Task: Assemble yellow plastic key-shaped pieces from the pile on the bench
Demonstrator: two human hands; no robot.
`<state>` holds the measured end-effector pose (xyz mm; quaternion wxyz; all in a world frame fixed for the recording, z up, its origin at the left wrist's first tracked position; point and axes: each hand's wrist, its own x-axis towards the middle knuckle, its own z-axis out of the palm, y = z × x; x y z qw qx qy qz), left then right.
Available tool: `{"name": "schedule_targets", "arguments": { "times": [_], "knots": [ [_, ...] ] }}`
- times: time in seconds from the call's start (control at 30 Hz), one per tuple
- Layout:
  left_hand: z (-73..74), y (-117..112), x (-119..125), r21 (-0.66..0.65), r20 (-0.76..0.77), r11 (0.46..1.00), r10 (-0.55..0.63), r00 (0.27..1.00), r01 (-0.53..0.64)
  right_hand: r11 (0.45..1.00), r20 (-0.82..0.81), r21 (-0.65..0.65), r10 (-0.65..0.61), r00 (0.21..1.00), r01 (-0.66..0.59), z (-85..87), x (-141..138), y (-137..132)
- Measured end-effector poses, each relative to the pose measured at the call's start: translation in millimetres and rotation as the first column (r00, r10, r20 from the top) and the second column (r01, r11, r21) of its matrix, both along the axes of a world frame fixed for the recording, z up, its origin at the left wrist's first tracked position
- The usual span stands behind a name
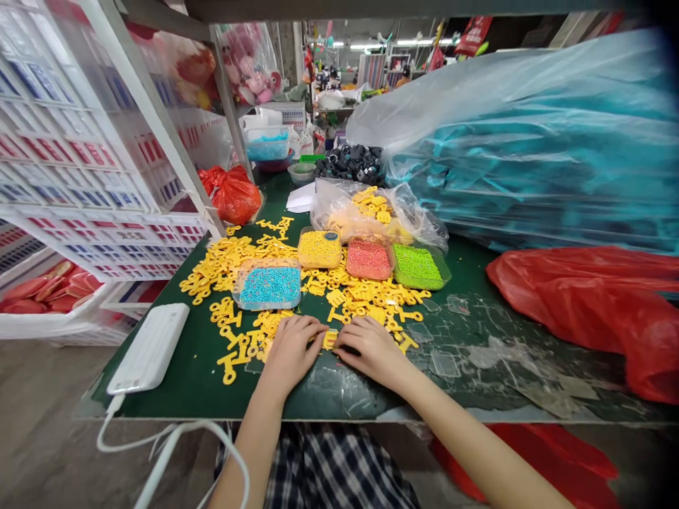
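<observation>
Near the table's front edge, my left hand (293,348) holds a small yellow plastic piece (330,339) with a slotted face and some red in it. From the right, my right hand (371,348) meets the piece's edge with thumb and forefinger pinched. Whether a bead sits in that pinch is too small to tell. Loose yellow plastic pieces (223,265) lie around and behind both hands. Beyond them stand shallow tubs of tiny beads: a blue tub (269,285), a yellow tub (320,249), a red tub (368,259) and a green tub (419,267).
A white power bank (148,348) with a cable lies at the left edge. Clear plastic scraps (444,364) litter the right side. Behind the tubs are an open bag of yellow pieces (371,208) and black parts (353,164). Large bagged blue material (541,155) bulges in from the right.
</observation>
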<state>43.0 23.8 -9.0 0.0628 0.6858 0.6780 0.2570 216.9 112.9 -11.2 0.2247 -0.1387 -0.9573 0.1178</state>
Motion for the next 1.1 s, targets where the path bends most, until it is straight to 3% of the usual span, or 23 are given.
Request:
{"name": "schedule_targets", "arguments": {
  "times": [0.23,0.5,0.9,1.1],
  "knots": [
    [-0.5,-0.6,1.5,-0.002,0.004,1.0,-0.01,1.0,0.01,1.0,-0.04,0.014,-0.006,0.999,0.007,-5.6,0.8,2.8],
    [-2.7,-0.6,1.7,0.001,-0.004,1.0,-0.013,1.0,0.013,0.988,-0.072,0.155,-0.003,0.997,0.014,-8.5,2.3,3.3],
    [-0.3,-0.5,2.2,-0.014,0.033,1.0,-0.006,0.999,0.006,0.995,-0.078,0.096,-0.001,0.997,0.008,-10.4,0.9,3.1],
    [1.4,-0.9,3.3,-0.028,0.027,1.0,-0.004,1.0,0.004,1.0,-0.167,-0.029,-0.016,0.986,0.011,-4.5,5.0,6.2]
  ]
}}
